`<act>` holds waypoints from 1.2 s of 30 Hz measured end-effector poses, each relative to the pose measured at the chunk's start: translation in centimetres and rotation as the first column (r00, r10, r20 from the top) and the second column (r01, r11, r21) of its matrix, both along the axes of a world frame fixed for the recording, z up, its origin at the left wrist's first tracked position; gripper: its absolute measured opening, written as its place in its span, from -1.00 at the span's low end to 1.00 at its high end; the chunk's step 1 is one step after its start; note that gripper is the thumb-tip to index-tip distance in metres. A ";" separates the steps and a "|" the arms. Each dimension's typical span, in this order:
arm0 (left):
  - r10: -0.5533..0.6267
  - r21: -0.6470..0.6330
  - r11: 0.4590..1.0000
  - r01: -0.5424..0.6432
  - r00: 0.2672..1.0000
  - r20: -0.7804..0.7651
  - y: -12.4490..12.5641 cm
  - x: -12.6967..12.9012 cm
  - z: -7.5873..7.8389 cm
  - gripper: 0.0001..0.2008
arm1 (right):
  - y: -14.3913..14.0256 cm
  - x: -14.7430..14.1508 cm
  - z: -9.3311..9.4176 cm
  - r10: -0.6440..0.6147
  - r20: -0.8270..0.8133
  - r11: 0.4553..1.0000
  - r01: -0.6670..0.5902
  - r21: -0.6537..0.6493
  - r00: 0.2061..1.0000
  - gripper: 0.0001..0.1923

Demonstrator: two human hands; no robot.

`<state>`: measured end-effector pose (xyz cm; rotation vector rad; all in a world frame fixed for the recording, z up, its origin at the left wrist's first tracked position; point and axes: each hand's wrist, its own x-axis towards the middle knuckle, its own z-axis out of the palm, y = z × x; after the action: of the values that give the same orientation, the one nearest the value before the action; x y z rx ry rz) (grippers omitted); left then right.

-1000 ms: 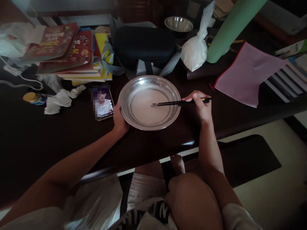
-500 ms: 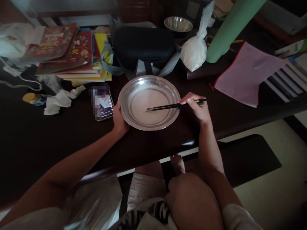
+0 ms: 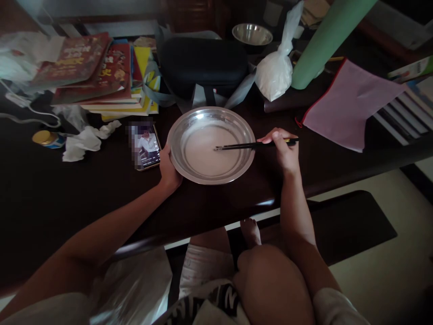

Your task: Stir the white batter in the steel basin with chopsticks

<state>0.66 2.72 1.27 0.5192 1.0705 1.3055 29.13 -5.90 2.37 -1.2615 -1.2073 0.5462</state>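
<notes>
A wide steel basin [image 3: 246, 135] with pale white liquid in it sits on the dark table [image 3: 67, 194]. My left hand [image 3: 168, 169] grips the basin's left rim. My right hand [image 3: 283, 149] holds a pair of dark chopsticks [image 3: 243, 146] whose tips reach into the liquid near the basin's middle.
A phone [image 3: 146, 146] with a lit screen lies just left of the basin. Crumpled tissue [image 3: 81, 142], a small jar [image 3: 47, 138] and stacked books [image 3: 91, 72] are at left. Behind are a black case [image 3: 203, 63], a bag of white powder [image 3: 275, 72], a small steel bowl [image 3: 252, 34], a green roll [image 3: 324, 40], and a pink pouch [image 3: 348, 104].
The chopstick tips swept left and toward me in the liquid, then came back right to the basin's middle. My left hand has stayed on the rim.
</notes>
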 end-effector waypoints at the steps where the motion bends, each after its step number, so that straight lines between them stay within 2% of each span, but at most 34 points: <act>1: 0.000 -0.008 1.000 0.000 1.000 0.004 0.0 0.1 0.1 -0.66 | 0.0 0.0 0.0 0.003 -0.014 1.000 -0.003 0.001 1.000 -0.52; 4: 0.010 -0.012 1.000 -0.010 1.000 0.018 -0.1 0.2 0.3 -0.64 | -0.1 0.0 -0.1 0.120 0.010 0.992 -0.120 -0.024 0.993 -0.58; 6: 0.015 0.003 1.000 -0.015 1.000 0.012 -0.1 0.2 0.2 -0.64 | 0.0 0.1 -0.1 0.153 0.041 0.988 -0.152 -0.024 0.987 -0.63; 10: -0.027 0.035 0.999 0.028 0.999 -0.031 0.0 -0.1 -0.5 -0.69 | 0.1 0.2 -0.2 0.039 -0.004 0.998 -0.039 0.041 0.999 -0.60; 16: -0.019 0.043 0.999 0.021 0.999 -0.036 0.3 -0.3 -0.8 -0.72 | 0.1 0.1 -0.1 0.129 0.056 0.991 -0.127 -0.035 0.990 -0.57; 20: -0.001 0.027 1.000 0.001 1.000 -0.009 0.1 0.0 -0.1 -0.67 | 0.1 0.1 -0.1 0.027 0.009 1.000 -0.027 0.012 1.000 -0.56; 22: -0.001 0.013 1.000 0.001 1.000 0.001 -0.1 0.1 0.2 -0.65 | 0.0 0.1 -0.1 0.050 -0.015 0.999 -0.050 0.011 0.999 -0.56; 26: 0.007 -0.014 1.000 -0.007 1.000 0.009 -0.2 0.2 0.4 -0.62 | 0.1 0.0 -0.1 0.140 0.049 0.990 -0.139 -0.028 0.989 -0.61; 31: -0.008 -0.001 1.000 0.008 1.000 -0.001 -0.1 0.1 0.2 -0.66 | 0.0 0.0 0.0 0.016 -0.014 1.000 -0.016 0.010 1.000 -0.53; 36: 0.018 0.013 1.000 -0.018 1.000 -0.021 0.1 0.0 -0.2 -0.65 | 0.1 0.1 -0.2 0.150 0.039 0.988 -0.149 -0.030 0.988 -0.62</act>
<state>0.62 2.84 1.10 0.5351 1.0877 1.3256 29.20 -5.83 2.21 -1.2159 -1.3402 0.6505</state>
